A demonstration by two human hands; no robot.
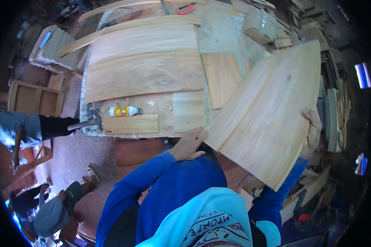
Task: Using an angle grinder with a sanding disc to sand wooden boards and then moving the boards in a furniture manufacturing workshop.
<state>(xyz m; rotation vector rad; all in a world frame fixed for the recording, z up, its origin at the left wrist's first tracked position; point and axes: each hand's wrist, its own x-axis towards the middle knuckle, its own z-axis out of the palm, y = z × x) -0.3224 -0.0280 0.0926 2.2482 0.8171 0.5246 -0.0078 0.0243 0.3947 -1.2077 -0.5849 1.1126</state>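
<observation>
Pale-blue cloth (pixel 193 206) lies nearest; right hand (pixel 313 128) grips broad tan wooden panel (pixel 266 113); left hand (pixel 188 145) touches its corner, grip unclear; slipping there could tip it.

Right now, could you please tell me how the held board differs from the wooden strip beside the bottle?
Pose: the held board is tilted, with the right hand gripping its edge, while the strip lies flat on the table by the bottle.
Size: the held board is much larger and broader; the strip is short and narrow.
Both are light-coloured wood.
</observation>
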